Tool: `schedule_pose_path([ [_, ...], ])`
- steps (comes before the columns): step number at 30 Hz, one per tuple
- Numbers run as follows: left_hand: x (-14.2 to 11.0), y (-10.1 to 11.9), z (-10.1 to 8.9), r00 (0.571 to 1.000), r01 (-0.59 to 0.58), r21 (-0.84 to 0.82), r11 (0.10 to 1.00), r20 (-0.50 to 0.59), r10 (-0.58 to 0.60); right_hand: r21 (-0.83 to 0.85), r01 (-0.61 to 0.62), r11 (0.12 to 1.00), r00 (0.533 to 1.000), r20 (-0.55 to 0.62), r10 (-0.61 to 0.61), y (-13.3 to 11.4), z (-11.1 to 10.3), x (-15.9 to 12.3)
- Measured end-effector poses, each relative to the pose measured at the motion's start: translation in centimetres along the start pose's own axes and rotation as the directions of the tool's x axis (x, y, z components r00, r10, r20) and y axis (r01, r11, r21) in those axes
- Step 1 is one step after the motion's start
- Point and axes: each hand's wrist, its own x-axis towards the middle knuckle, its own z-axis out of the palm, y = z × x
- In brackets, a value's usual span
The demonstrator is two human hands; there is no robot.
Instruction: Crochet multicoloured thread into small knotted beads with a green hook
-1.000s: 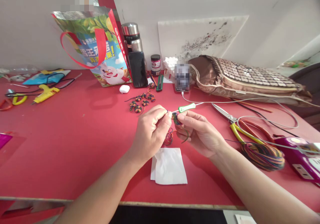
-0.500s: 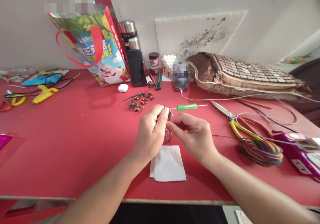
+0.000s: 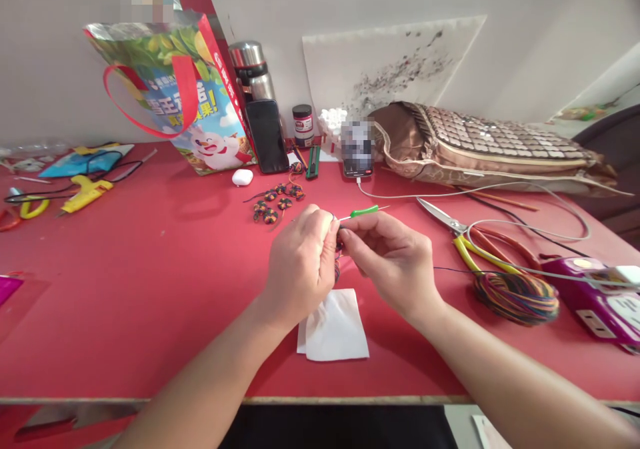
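My left hand [image 3: 303, 259] is closed, pinching a small piece of crochet in multicoloured yarn [image 3: 337, 272], most of it hidden by the fingers. My right hand [image 3: 397, 259] meets it from the right, thumb and index fingertip closed on a dark part of the same yarn piece. Just beyond the fingertips is a green-handled crochet hook [image 3: 364, 211], tilted up to the right, one metal end reaching my left fingers; what bears it is unclear. From behind my right hand a thin yarn strand [image 3: 453, 269] runs to a multicoloured yarn ball [image 3: 517, 297].
A folded white tissue [image 3: 337, 329] lies below my hands. Several crocheted yarn pieces [image 3: 271, 216] sit beyond them. Large scissors [image 3: 457, 227] and a purple power strip [image 3: 590, 295] are right; a phone [image 3: 269, 135], shopping bag [image 3: 200, 115] and brown bag [image 3: 490, 142] stand behind.
The crochet hook has swung to a steeper angle and looks shorter, its right end further left. My right hand has shifted slightly, its fingertips still at the yarn piece. The view has moved a little.
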Motion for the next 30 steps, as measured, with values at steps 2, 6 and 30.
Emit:
schedule_pose_path([
  [2, 0.1, -0.1, -0.2, 1.0, -0.012, -0.009, 1.0, 0.028, 0.012, 0.007, -0.019, 1.0, 1.0, 0.006, 0.019, -0.2, -0.2, 0.3],
  [6, 0.3, 0.0, -0.6, 0.992, 0.072, -0.07, 0.995, 0.112, -0.064, 0.115, -0.119, 0.986, 0.993, -0.014, 0.121, -0.2, -0.4, 0.8],
  [30, 0.8, -0.1, -2.0, 0.922, 0.366, -0.47, 0.803, 0.301, -0.244, 0.577, -0.4, 0.712, 0.915, 0.212, 0.342, 0.6, -0.8, 1.6],
])
